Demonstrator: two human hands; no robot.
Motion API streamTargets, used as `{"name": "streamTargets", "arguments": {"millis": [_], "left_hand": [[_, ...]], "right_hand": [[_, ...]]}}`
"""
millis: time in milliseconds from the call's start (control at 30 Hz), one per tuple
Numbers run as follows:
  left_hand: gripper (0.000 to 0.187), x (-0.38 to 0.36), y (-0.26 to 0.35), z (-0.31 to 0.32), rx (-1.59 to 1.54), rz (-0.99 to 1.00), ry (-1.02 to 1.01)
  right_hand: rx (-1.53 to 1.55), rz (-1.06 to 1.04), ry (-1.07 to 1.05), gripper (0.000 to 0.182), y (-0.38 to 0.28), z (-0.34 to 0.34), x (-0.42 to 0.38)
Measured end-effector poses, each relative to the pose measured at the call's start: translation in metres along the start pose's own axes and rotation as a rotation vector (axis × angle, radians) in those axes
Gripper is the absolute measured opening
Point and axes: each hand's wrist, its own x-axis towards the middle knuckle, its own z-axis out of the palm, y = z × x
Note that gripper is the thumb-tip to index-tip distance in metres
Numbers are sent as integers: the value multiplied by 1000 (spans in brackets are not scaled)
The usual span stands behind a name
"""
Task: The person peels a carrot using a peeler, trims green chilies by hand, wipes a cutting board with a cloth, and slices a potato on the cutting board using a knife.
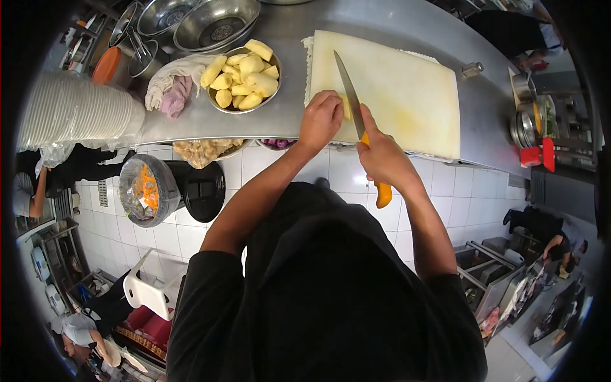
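Note:
My right hand (385, 159) is closed round the yellow handle of a long knife (349, 81), whose blade points away from me over a white cutting board (407, 83). Curled fingers of my left hand (323, 120) rest at the board's left edge, against a yellow piece (346, 108), just left of the blade. The hand partly covers that piece. Left of the board stands a metal bowl (277, 89) heaped with peeled yellow potatoes (245, 75).
Metal bowls (216, 25), cloths (175, 89) and stacked white containers (79, 111) line the counter's left. A small metal object (472, 69) lies right of the board. Below are a lined bin (149, 191) and a white chair (149, 290). Other people work around the room.

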Motion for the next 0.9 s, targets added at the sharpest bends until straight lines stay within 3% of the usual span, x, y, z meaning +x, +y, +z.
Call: {"name": "streamTargets", "arguments": {"millis": [633, 733, 900], "left_hand": [[5, 0, 3, -1, 13, -29, -3], [5, 0, 2, 0, 10, -34, -7], [5, 1, -3, 3, 16, -6, 0]], "right_hand": [[-47, -172, 146, 74, 27, 25, 22], [-107, -350, 347, 75, 48, 49, 53], [69, -121, 107, 74, 29, 20, 49]]}}
